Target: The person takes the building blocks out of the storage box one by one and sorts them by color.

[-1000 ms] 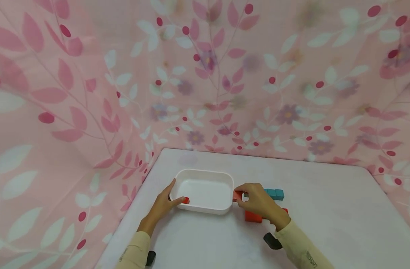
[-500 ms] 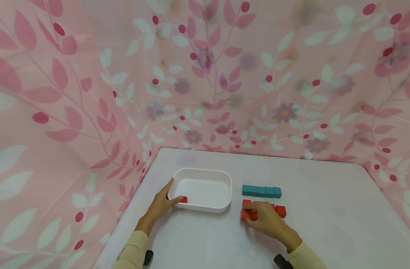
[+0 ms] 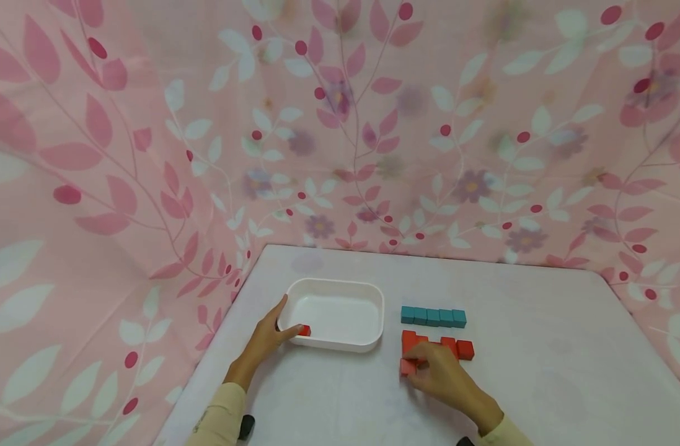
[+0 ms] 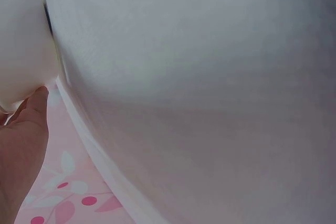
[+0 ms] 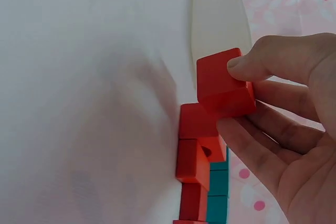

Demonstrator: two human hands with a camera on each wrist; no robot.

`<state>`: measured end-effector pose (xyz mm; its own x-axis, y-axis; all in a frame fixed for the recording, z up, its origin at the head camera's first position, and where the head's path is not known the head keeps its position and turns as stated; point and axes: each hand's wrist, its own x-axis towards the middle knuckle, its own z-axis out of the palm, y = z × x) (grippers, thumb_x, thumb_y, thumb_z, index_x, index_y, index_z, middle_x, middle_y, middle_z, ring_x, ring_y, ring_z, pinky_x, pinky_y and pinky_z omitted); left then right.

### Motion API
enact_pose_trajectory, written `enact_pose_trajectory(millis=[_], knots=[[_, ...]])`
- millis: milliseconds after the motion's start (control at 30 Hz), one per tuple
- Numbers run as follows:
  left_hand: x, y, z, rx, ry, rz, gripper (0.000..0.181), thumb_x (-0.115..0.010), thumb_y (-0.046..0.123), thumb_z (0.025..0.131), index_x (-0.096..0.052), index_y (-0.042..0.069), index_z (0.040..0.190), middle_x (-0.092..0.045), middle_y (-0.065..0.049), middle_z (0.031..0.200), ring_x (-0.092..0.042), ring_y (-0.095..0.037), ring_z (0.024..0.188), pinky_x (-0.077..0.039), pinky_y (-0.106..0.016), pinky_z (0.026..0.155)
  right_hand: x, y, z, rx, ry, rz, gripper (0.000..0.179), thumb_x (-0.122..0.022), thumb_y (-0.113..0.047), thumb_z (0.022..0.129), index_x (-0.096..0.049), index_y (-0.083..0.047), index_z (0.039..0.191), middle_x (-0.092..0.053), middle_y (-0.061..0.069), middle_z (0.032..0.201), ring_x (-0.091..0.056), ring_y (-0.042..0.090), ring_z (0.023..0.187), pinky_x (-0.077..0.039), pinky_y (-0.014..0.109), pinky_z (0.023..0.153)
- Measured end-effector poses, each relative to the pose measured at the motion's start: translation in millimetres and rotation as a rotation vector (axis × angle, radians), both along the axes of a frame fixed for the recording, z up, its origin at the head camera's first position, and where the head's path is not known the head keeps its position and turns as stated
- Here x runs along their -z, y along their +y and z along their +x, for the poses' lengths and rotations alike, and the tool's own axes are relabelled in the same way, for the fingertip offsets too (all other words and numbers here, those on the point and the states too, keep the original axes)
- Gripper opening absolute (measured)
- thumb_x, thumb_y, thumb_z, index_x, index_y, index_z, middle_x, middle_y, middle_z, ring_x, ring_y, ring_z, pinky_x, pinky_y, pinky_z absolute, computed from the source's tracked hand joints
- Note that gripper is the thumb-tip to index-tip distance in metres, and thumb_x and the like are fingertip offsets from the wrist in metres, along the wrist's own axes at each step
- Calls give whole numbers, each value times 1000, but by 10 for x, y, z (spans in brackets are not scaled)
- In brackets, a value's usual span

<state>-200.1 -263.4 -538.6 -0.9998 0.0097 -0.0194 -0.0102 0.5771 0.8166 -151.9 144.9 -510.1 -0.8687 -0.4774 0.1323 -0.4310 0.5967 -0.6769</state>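
A white plastic tray (image 3: 340, 319) stands on the table, and one red block (image 3: 305, 331) lies inside its near left corner. At the tray's left end my left hand (image 3: 261, 344) grips the rim, thumb over the edge. My right hand (image 3: 445, 375) pinches a red cube (image 5: 223, 80) between thumb and fingers, at the near left of a cluster of red blocks (image 3: 409, 339). In the right wrist view the cube is tilted in front of other red blocks (image 5: 193, 161); whether it touches them I cannot tell. The hand partly covers the cluster in the head view.
Several teal blocks (image 3: 433, 316) form a straight row behind the red ones. Another red block (image 3: 465, 349) sits at the cluster's right end. Pink floral cloth (image 3: 345, 155) hangs behind the white-covered table (image 3: 540, 347).
My right hand, with a red cube in its grasp, has moved from the tray's right end to the near left of the red blocks. The left hand stays on the tray.
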Motion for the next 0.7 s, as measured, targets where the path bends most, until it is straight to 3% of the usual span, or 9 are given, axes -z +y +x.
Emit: enact_pose_trajectory(millis=[267,700], knots=[[11,-25,4,-1,-9,-7,105,-78,52,76,-19,21,157,-22,-6,160,-20,-29,146,-25,-48,114,88,-13,23,-9,-98,8,36,-82,-19,78,-73,-9,111,-65,-8,100,-61,11,87,-58,25,73],[47,-21,-23,-7,-10,-15,105,-78,53,76,-19,22,157,-23,-6,160,-21,-28,146,-26,-47,114,159,-4,41,5,-143,16,38,-83,-17,76,-72,-7,111,-66,-4,100,-61,9,82,-58,24,71]])
